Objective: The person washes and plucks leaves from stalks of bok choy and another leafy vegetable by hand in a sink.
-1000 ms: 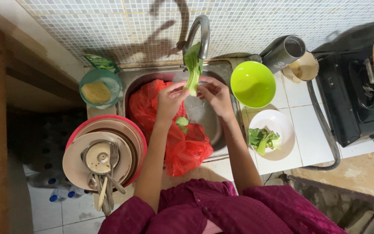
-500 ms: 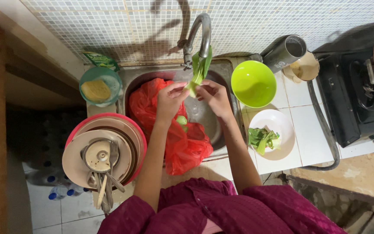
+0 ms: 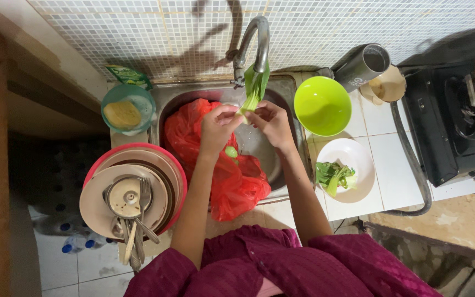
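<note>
While both hands pinch its pale stem end, the left hand (image 3: 218, 127) and right hand (image 3: 272, 122) hold the leafy green stalk (image 3: 255, 88) upright, leaf tip under the faucet (image 3: 254, 41).

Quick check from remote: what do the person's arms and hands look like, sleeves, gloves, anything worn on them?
Both hands, left hand and right hand, are bare: no gloves, and no rings or watch that I can make out. The forearms are uncovered up to about the elbows. Above that come loose sleeves of a dark magenta top with a fine ribbed or textured weave, pushed up on both arms.
</note>
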